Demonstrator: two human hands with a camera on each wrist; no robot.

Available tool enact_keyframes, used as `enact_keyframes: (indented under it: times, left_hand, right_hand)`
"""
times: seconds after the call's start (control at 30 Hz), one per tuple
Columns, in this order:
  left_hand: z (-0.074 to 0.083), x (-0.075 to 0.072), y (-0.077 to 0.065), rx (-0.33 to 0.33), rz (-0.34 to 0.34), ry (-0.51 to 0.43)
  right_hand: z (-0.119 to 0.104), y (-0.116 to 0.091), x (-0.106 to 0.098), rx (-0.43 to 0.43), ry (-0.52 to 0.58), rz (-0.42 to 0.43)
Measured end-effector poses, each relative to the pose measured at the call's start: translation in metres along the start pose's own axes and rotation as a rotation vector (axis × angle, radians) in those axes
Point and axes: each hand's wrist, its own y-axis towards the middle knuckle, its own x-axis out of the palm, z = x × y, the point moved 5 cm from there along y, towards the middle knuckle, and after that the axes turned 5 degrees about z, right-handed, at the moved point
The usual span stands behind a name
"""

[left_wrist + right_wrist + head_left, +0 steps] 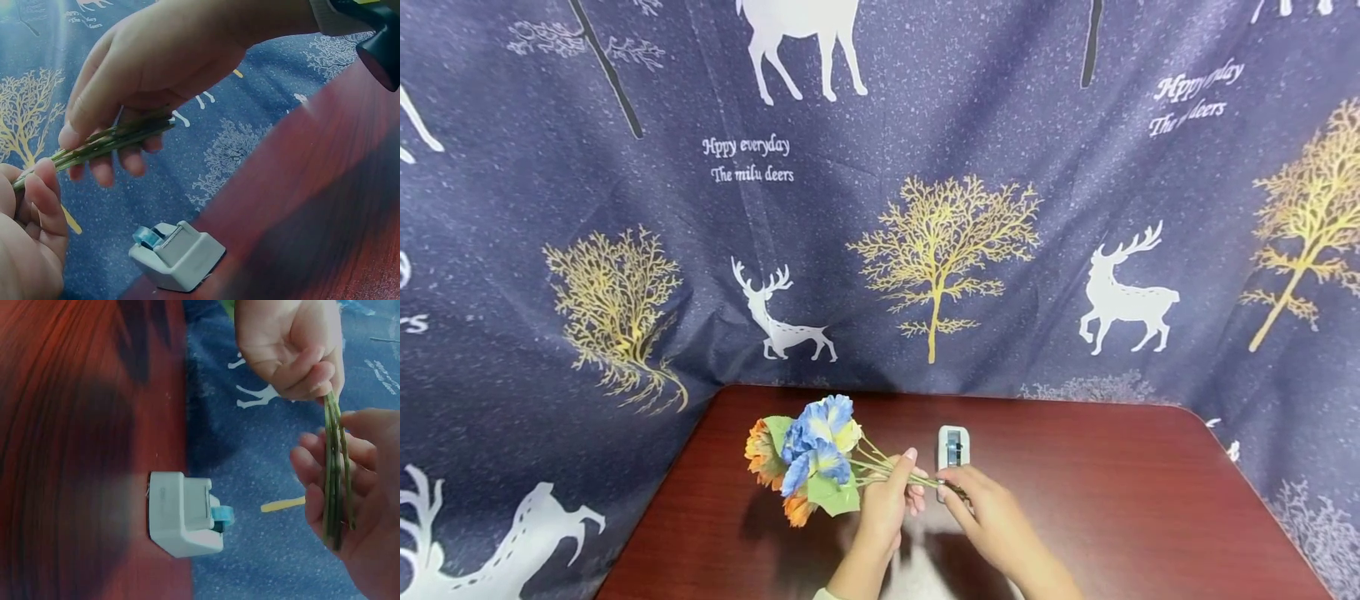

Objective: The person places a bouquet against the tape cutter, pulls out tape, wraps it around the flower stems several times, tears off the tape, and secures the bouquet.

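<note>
A bunch of flowers [820, 437] with blue and orange heads and green leaves is held over the table, its heads pointing left in the head view. My left hand [882, 507] grips the green stems below the heads. Farther down, near the cut ends, my right hand [992, 518] holds the same stems [334, 478] between thumb and fingers. The stem ends [164, 122] stick out past the right fingers in the left wrist view. Just beyond the right fingertips stands a pale tape dispenser [953, 444] with a blue roll, partly covered by that hand in the head view.
The dark red wooden table [1097, 475] has rounded far corners. Behind it hangs a blue cloth [880, 133] printed with white deer and golden trees. A bright reflection lies on the tabletop between the forearms.
</note>
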Motion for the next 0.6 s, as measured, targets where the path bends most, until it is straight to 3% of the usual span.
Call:
enact_keyframes:
  times: [0.23, 0.37, 0.47, 0.6]
  left_hand:
    - [0.0, 0.0, -0.0015, -0.015, -0.009, 0.021]
    - [0.0036, 0.0021, -0.0037, -0.005, -0.042, 0.033]
    - [0.0053, 0.0028, -0.0046, -0.001, -0.06, 0.052]
    - [0.0046, 0.0052, -0.0056, -0.001, -0.094, 0.079]
  right_hand:
    - [0.0006, -0.0021, 0.0059, -0.07, -0.065, -0.089]
    - [0.0019, -0.0028, 0.0059, -0.091, -0.04, -0.106]
    - [0.0042, -0.0029, 0.0058, -0.09, 0.053, -0.145]
    - [0.0085, -0.0026, 0.0059, -0.065, 0.267, -0.243]
